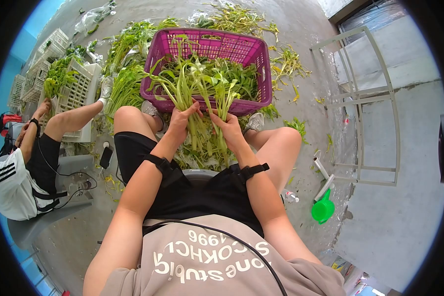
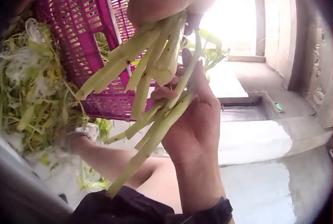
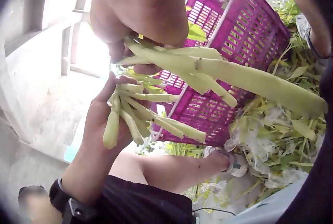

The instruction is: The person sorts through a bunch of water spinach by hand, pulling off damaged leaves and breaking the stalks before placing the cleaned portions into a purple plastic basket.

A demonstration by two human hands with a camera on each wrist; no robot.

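Both hands are close together over the near rim of a purple plastic basket [image 1: 207,103]. My left hand [image 1: 180,122] grips a bunch of leafy greens [image 1: 182,93], leaves pointing towards the basket and cut stalk ends towards the lap. The right hand [image 1: 230,132] holds a second bunch of leafy greens [image 1: 224,101] beside it. In the left wrist view, pale thick stalks [image 2: 125,57] jut out below the left hand, and the right hand [image 2: 192,125] has its fingers around thinner stalks. More leafy greens [image 1: 241,74] lie inside the basket.
Piles of greens [image 1: 126,89] cover the floor left of the basket, with yellowed trimmings [image 1: 237,19] behind it. Another person [image 1: 22,172] sits at left by white crates [image 1: 79,89]. At right are a metal frame [image 1: 392,103] and a green scoop-like vessel [image 1: 323,209].
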